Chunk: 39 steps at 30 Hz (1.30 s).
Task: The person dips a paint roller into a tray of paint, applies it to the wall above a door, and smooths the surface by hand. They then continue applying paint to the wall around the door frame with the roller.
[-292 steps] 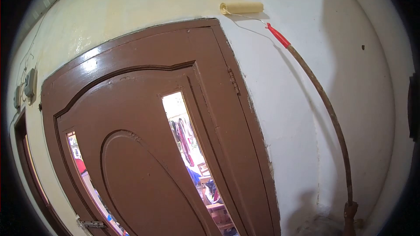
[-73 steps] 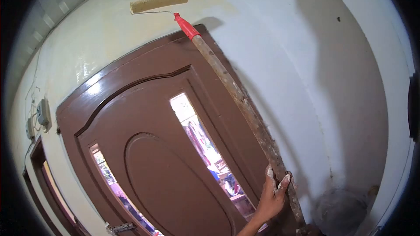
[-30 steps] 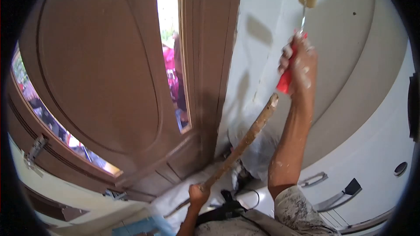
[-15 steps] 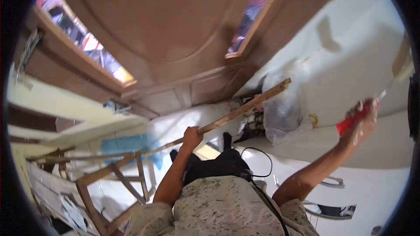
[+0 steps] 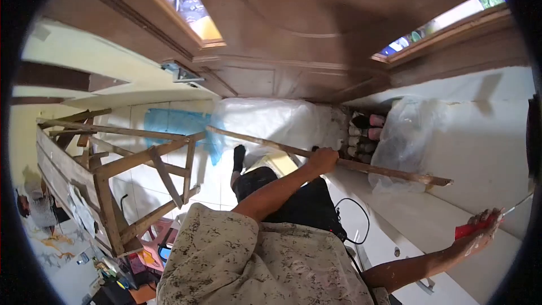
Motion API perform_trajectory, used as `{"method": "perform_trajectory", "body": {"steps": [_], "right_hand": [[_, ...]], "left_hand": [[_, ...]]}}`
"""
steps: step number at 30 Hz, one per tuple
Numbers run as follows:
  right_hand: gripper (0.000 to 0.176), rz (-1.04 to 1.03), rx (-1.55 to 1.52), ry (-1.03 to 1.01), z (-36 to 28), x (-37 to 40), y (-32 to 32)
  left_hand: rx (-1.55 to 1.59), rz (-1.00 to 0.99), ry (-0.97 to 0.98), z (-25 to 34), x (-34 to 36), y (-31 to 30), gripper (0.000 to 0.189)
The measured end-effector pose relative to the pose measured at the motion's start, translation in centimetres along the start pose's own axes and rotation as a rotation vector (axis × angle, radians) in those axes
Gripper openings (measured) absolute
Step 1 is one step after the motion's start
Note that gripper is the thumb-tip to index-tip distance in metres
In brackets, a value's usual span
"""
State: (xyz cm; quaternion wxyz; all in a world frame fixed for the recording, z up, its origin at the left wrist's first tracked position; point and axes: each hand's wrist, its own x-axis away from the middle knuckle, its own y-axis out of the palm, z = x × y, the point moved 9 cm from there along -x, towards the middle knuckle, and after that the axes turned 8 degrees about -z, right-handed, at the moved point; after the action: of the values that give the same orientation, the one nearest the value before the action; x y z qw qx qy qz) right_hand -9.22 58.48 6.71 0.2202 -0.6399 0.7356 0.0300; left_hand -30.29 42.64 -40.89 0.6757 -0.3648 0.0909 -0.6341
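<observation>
My left hand (image 5: 323, 161) is closed around a long wooden stick (image 5: 389, 171). The stick runs sideways in front of my body, its left end near the top of a wooden frame. On the far right, my right hand (image 5: 474, 238), spotted with white paint, grips the red handle of a paint roller (image 5: 473, 228). A thin metal rod leads from that handle toward the right edge; the roller head is out of view. Beside it stands a white wall (image 5: 480, 118).
A wooden trestle frame (image 5: 141, 164) stands at left. Clear plastic sheeting (image 5: 265, 114) and a blue sheet (image 5: 175, 127) cover some floor. Shoes (image 5: 361, 130) sit by a plastic bag (image 5: 406, 141). A brown door (image 5: 271, 17) rises ahead. A black cable (image 5: 364, 214) loops by my leg.
My view has turned. The left hand and stick have swung to the right across my body, and the right hand with the roller is lower in view. Both grips stay the same.
</observation>
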Motion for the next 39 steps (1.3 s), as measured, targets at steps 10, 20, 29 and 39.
{"method": "perform_trajectory", "body": {"steps": [10, 20, 29, 39], "right_hand": [[0.019, -0.014, -0.061, 0.055, 1.7, -0.8, 0.9], [0.023, 0.057, -0.169, 0.073, 5.3, -1.5, 0.3], [0.016, 0.022, -0.245, 0.053, 6.6, -1.3, -1.2], [0.023, 0.005, -0.419, -0.114, 5.1, -2.7, 1.2]], "left_hand": [[-0.049, 0.029, 0.014, -9.1, -9.2, 1.3, 0.015], [-0.156, -0.034, -0.003, 1.7, -22.5, 3.5, 0.028], [-0.197, -0.197, -0.07, 8.0, -23.9, 6.4, 0.065], [-0.264, 0.072, -0.189, -8.8, -11.8, -10.1, 0.058]]}}
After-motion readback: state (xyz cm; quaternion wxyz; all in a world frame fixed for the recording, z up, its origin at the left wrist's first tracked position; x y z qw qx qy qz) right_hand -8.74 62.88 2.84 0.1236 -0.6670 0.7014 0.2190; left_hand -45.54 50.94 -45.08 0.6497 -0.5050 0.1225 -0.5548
